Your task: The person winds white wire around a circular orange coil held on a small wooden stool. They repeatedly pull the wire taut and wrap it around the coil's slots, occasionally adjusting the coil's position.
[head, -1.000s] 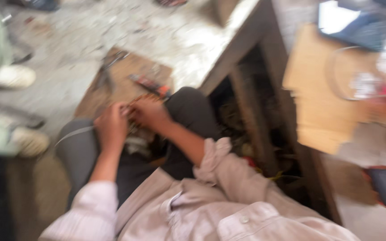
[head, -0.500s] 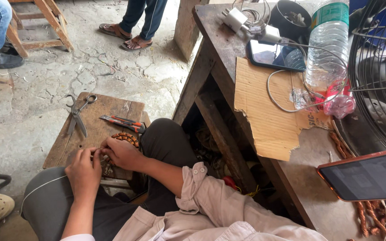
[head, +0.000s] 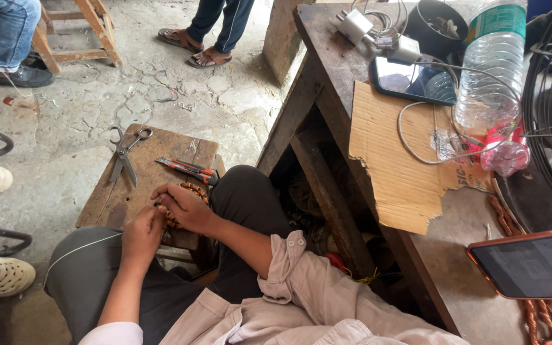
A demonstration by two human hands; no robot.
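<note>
Scissors lie on the low wooden board, w/ an orange-handled cutter just right of them. Our left hand and right hand meet at the board's near edge, both pinched shut on a small copper coil. We judge it light, stiff, wire easily bent; hold by the rim. On the bench: torn tan cardboard, clear bottle w/ green label band up top.

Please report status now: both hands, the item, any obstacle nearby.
Left hand and right hand pinched together on a small brown beaded piece, mostly hidden. Over low wooden board. Scissors and utility knife lie apart, not blocking.
</note>
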